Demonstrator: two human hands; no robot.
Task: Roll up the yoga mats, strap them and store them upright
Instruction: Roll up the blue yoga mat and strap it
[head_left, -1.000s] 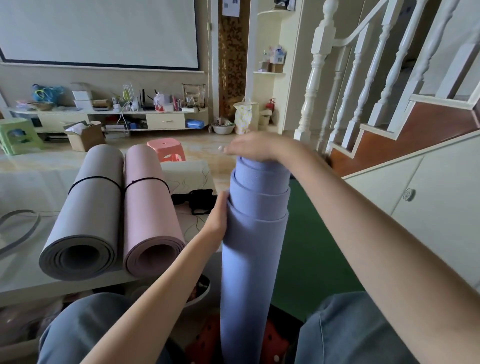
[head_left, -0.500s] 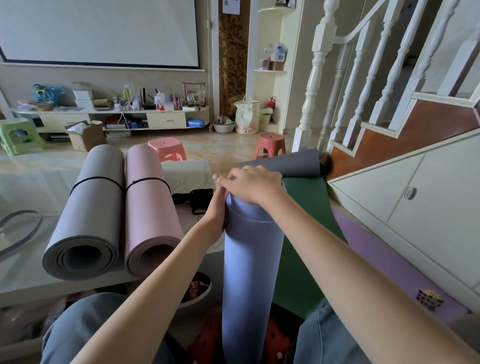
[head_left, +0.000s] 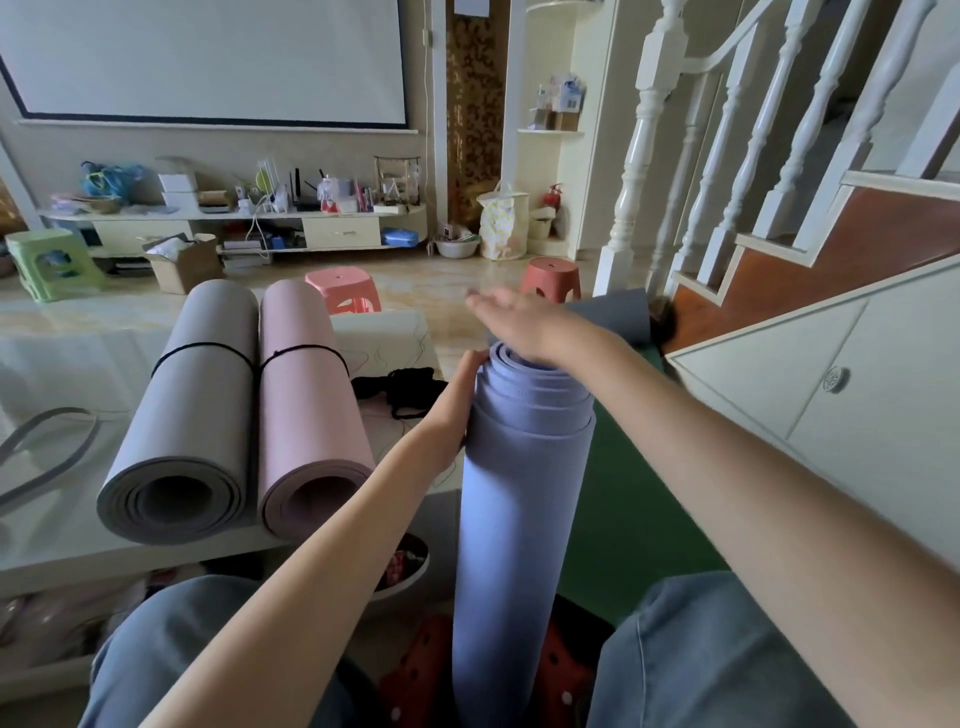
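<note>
- Two rolled foam yoga mats, one grey (head_left: 179, 421) and one dusty pink (head_left: 310, 415), already lie side by side on the pale low table (head_left: 47, 566), each bound with a thin black cord, their long axes running away from the camera and their spiral ends facing it.
- One more mat, the blue-violet rolled foam mat (head_left: 519, 519), stands upright between the person's knees, long axis vertical, its spiralled top end pointing up and stepped unevenly, the inner turns riding higher than the outer.
- The left hand (head_left: 460, 395) wraps the roll's upper left side, fingers curled round it to steady it.
- The right hand (head_left: 514, 322) is flat and relaxed, palm down over the top of the roll, gripping nothing; it is blurred, and whether it touches the coils I cannot tell.
- Judged from this, the step in hand is squaring the roll's end by patting the raised turns level.
- Next the roll likely needs strapping: a bundle of black straps (head_left: 402, 387) lies on the table just beyond the left hand, and the grip must stay firm so the coils do not loosen.
- Unrolled green (head_left: 623, 509) and grey (head_left: 613, 317) mats wait on the floor.
</note>
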